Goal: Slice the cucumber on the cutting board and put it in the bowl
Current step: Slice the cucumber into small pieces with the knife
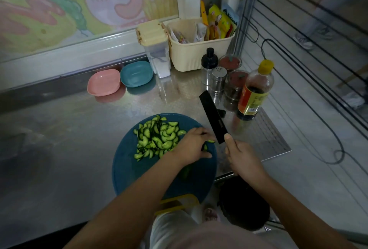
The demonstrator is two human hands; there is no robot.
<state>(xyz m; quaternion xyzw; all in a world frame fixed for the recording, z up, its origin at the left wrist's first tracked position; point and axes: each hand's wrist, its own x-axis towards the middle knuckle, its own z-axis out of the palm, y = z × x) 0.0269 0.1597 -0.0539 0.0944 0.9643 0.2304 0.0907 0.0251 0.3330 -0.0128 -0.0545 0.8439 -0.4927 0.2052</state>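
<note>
The left hand (191, 145) curls its fingers (200, 131) over the cucumber stub (209, 141), just left of the black knife (214, 116) gripped by the right hand (241, 157).

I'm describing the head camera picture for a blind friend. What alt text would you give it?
A person's left hand pinches a cucumber piece on a round blue cutting board, beside a pile of slices, while the right hand grips a black knife. A pink bowl and a blue bowl sit empty on the steel counter.
</note>
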